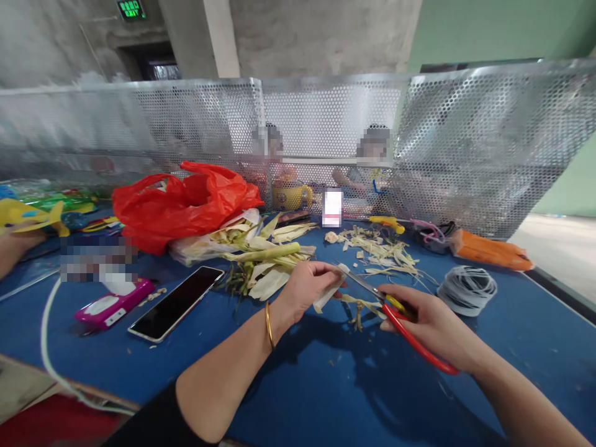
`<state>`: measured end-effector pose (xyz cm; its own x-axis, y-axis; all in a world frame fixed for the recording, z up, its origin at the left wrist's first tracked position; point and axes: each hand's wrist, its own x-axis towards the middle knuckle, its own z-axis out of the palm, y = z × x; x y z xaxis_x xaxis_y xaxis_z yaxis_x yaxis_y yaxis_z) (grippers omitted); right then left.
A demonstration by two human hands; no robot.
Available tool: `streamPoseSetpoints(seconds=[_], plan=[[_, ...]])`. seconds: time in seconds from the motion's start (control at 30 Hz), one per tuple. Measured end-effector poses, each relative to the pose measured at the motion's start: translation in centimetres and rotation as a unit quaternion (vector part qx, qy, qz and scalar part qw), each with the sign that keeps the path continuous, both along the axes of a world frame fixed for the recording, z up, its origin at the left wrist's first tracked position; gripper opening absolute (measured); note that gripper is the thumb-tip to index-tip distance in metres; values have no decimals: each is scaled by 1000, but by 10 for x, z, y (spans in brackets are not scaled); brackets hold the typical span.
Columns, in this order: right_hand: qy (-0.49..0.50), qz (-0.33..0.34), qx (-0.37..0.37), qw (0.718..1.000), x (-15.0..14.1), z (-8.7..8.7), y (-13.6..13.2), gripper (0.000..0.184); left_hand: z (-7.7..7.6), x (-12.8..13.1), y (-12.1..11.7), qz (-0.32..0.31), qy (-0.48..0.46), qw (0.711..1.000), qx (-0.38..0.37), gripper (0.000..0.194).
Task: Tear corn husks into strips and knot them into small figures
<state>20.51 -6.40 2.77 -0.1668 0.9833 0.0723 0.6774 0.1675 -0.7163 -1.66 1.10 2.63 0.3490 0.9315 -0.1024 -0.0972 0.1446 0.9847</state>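
Observation:
My left hand [305, 288] pinches a pale strip of corn husk [327, 298] above the blue table. Closed around red-handled scissors [412, 338] is my right hand [423, 316], the blades pointing left toward the husk by my left fingertips. Whether the blades touch the husk I cannot tell. A small figure of knotted husk [358, 310] lies just below the scissors. Behind my left hand is a heap of corn husks [270, 254] with a thick stalk, and narrow husk scraps [386, 248] are scattered beyond the blades.
A red plastic bag [181, 205] stands back left. Nearer are a phone [177, 304] and a magenta device [114, 304]. A spool of grey cord [467, 290] and an orange packet [491, 249] sit on the right. Perforated metal panels [326, 118] close the back; another person's arm [13, 245] is far left.

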Motion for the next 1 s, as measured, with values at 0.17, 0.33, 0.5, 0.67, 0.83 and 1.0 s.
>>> streamPoseSetpoints(seconds=[0.17,0.33,0.5,0.67,0.83,1.0], plan=[[13,3,1,1000,2,-1,-1,57,3,1,-2,-11,-4,1000,6,6],[-4,23,-1,1000,3,2,-1,52,4,1,-2,-7,0,1000,-3,8],[-76,-30,59,995,6,5,4,48,1,0,0,-10,-4,1000,-16,7],[-347,-176,44,920,13,3,12,45,1,-2,-1,25,-40,999,-17,9],[-423,-117,16,898,30,-12,18,37,6,-4,-3,80,-88,991,-61,16],[-329,-93,143,929,24,-8,15,28,7,0,-5,77,-165,978,-98,27]])
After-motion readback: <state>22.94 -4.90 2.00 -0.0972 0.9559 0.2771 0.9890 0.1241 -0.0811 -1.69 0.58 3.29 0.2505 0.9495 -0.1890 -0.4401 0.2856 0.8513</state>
